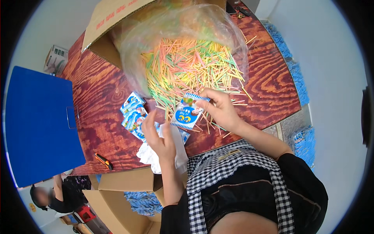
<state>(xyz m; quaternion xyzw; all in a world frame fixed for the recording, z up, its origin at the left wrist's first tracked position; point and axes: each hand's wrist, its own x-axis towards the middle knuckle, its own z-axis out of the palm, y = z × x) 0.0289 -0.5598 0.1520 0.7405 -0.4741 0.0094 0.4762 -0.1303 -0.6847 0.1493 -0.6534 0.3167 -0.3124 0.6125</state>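
My right hand [223,110] pinches the upper right corner of a small blue-and-white printed packet [184,116], above loose thin sticks. To its left, my left hand [160,138] is raised with thumb and fingers apart, holding nothing that I can see. Just beyond its fingertips lies an overlapping pile of matching packets [133,110]. Partly hidden under that hand and wrist is a crumpled white sheet [149,155]; whether it is cloth or paper I cannot tell. A large heap of pink, yellow and green sticks [187,66] spills from a clear plastic bag [134,58] towards me.
A cardboard box [117,21] lies behind the bag on the wood-grain table [99,111]. An orange-and-black utility knife [103,161] rests near the front left edge. Below stands an open carton [103,206] with blue packets inside. A blue panel [43,124] and another person [62,195] are at left.
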